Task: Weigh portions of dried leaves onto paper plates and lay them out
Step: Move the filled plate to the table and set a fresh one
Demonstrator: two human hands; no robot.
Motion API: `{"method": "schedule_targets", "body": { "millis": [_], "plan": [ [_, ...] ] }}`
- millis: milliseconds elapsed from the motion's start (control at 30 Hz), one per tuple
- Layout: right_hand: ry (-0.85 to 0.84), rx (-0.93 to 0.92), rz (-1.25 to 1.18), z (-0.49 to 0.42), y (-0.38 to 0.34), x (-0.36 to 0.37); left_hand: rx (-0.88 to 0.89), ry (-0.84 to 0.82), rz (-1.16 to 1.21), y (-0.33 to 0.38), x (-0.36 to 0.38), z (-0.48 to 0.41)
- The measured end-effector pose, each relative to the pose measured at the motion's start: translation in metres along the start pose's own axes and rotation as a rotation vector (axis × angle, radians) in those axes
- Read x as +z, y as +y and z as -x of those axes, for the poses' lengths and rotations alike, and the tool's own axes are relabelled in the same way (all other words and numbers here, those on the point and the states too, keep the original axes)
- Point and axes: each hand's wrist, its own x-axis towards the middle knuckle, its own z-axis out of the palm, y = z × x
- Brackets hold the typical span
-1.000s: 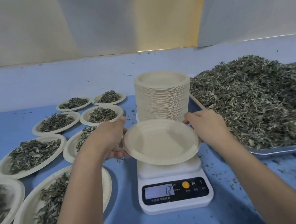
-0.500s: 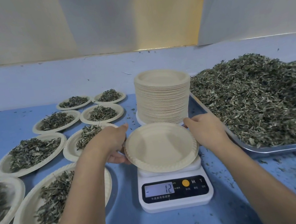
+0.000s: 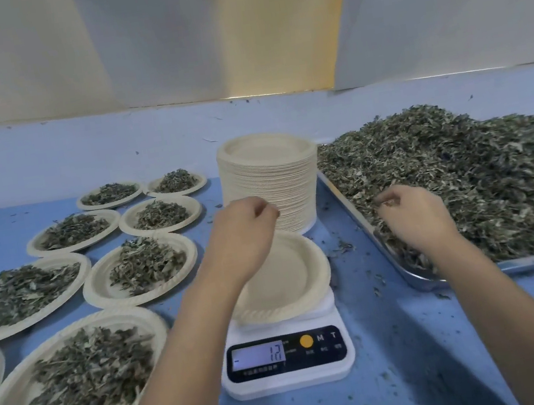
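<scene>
- Dried leaves point(image 3: 470, 179): a loose heap filling a metal tray point(image 3: 344, 195) on the right of the blue table point(image 3: 400, 338). Judged very light, brittle and apt to shed crumbs. Best taken as a soft pinch or scoop from the near edge of the heap, without squeezing.
- Right hand point(image 3: 413, 215): resting on the heap's near-left edge, fingers curled down into the leaves. Blur hides whether a pinch is closed yet; I cannot tell.
- Left hand point(image 3: 243, 237): hovering over the far-left rim of the empty plate, fingers loosely curled, nothing seen in them.
- Empty paper plate point(image 3: 287, 279): sitting on the kitchen scale point(image 3: 290, 377), whose display shows 12 behind a minus sign. Judged thin, light and easily tipped, so it is best lifted by 2 opposite rims.
- Plate stack point(image 3: 271, 181): tall, just behind the scale and beside the tray.
- Filled plates point(image 3: 143, 266): 7 in plain view, laid out in 2 columns on the left, plus 1 cut off by the frame's edge.
</scene>
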Motion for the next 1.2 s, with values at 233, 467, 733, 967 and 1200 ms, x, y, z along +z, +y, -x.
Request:
{"method": "schedule_targets", "body": {
  "millis": [233, 467, 733, 967, 1200],
  "plan": [
    [-0.52, 0.21, 0.323, -0.005, 0.038, -0.02, -0.043, 0.104, 0.452, 0.043, 0.035, -0.005],
    [-0.401, 0.193, 0.06, -0.013, 0.036, 0.004, -0.069, 0.086, 0.573, 0.061, 0.05, -0.006],
    [0.114, -0.197, 0.15, -0.038, 0.037, 0.027, -0.069, 0.067, 0.598, 0.06, 0.052, -0.007],
    [-0.195, -0.246, 0.548, -0.044, 0.045, 0.041, -0.105, 0.088, 0.626, 0.056, 0.051, -0.006],
    [-0.201, -0.301, 0.414, -0.04, 0.04, 0.037, -0.11, 0.074, 0.596, 0.055, 0.053, -0.005]
  ]
}}
